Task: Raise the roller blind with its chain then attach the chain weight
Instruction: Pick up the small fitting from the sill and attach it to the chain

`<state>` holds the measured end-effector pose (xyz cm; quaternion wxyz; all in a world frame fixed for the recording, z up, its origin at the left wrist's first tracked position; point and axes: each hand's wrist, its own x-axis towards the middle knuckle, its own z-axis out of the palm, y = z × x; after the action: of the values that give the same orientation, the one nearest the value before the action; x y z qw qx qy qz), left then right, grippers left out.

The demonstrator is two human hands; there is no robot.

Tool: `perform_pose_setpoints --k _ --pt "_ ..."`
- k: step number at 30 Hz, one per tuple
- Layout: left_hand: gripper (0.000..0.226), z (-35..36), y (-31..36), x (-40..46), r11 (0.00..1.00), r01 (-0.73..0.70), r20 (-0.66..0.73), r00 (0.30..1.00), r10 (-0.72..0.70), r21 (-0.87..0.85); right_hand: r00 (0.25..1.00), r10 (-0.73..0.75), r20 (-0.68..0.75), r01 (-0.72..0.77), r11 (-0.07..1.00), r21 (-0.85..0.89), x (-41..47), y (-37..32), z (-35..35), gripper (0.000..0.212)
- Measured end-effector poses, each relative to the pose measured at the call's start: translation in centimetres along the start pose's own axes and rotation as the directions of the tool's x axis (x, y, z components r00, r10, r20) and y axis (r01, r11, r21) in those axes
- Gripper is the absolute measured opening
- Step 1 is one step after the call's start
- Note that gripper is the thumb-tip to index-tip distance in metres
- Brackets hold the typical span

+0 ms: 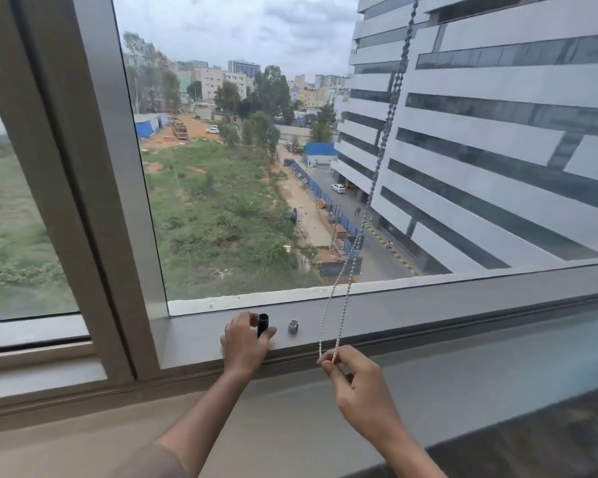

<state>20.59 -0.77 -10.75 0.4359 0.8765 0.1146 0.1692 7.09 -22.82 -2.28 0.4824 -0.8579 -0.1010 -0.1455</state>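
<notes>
A beaded chain hangs as a loop from the top right down across the window glass. My right hand pinches the bottom of the loop between thumb and fingers, just below the sill ledge. My left hand grips a black tube that stands upright on the grey sill ledge. A small grey clip-like piece stands on the ledge just right of the tube, untouched. The roller blind itself is out of view above the frame.
A thick grey window post rises at the left between two panes. Below the ledge runs a beige wall band. A dark surface shows at the lower right. Buildings and a green plot lie outside.
</notes>
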Motion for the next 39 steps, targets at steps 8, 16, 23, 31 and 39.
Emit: perform_pose_setpoints --k 8,16,23,31,39 --pt "0.014 0.3 -0.4 -0.9 0.987 -0.140 0.028 0.989 0.142 -0.079 0.998 0.055 -0.010 -0.055 0.997 -0.046 0.1 1.4 1.1 0.023" --pt "0.050 -0.7 0.3 -5.3 0.871 -0.325 0.175 0.896 0.409 -0.369 0.996 0.090 -0.016 -0.090 0.994 -0.063 0.0 1.6 1.5 0.019" --pt "0.059 -1.0 -1.0 -9.4 0.886 -0.189 0.301 0.894 0.333 -0.423 0.992 0.128 -0.016 -0.129 0.991 -0.044 -1.0 1.8 2.0 0.019" --pt "0.077 -1.2 0.2 -12.5 0.862 -0.204 0.313 0.872 0.376 -0.464 0.987 0.157 0.021 -0.157 0.988 0.008 -2.1 1.6 2.1 0.016" --pt "0.078 -1.0 1.0 -13.9 0.843 -0.278 0.201 0.892 0.404 -0.461 0.987 0.151 0.061 -0.153 0.987 0.039 -2.3 1.7 1.2 0.013"
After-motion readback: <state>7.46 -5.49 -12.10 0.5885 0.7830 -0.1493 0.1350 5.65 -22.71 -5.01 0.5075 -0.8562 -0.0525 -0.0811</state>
